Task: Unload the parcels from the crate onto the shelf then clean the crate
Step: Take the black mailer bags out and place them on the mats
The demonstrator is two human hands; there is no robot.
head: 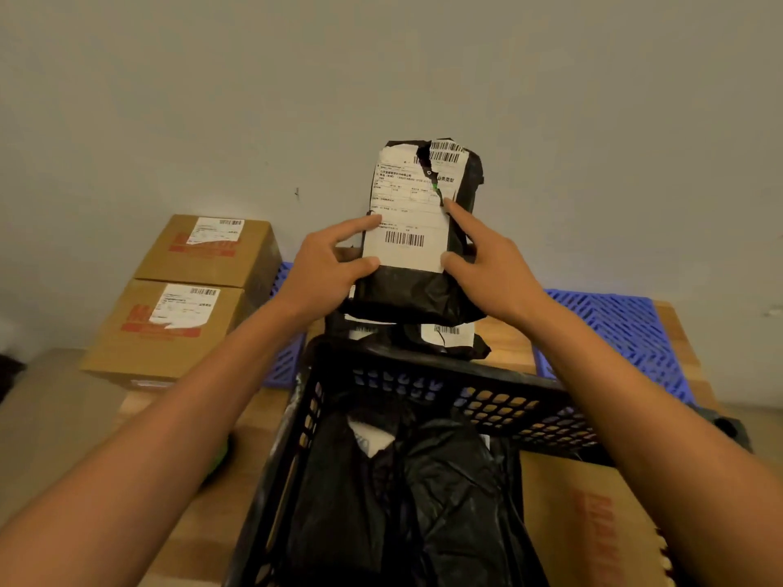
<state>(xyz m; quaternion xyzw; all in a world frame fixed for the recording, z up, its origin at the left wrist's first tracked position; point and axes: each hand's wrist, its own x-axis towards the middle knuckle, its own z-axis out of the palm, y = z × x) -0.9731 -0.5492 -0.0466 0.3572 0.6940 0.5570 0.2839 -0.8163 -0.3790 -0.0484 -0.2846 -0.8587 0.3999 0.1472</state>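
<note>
Here, seen from the person's head, looking down:
Held parcel: a black bagged parcel (417, 230) with a torn white label, upright above a stack of similar black parcels (449, 338), likely so the label faces out.
Left hand (328, 264): fingers clasped on the parcel's left edge.
Right hand (483, 264): gripping the right edge, forefinger extended along it, steadying.
Crate (423, 374): black mesh, nearest the viewer, with more black parcels (406, 493) inside, so unloading looks unfinished.
Cardboard boxes (182, 298): two at left, beside a blue slatted panel (627, 328).
</note>
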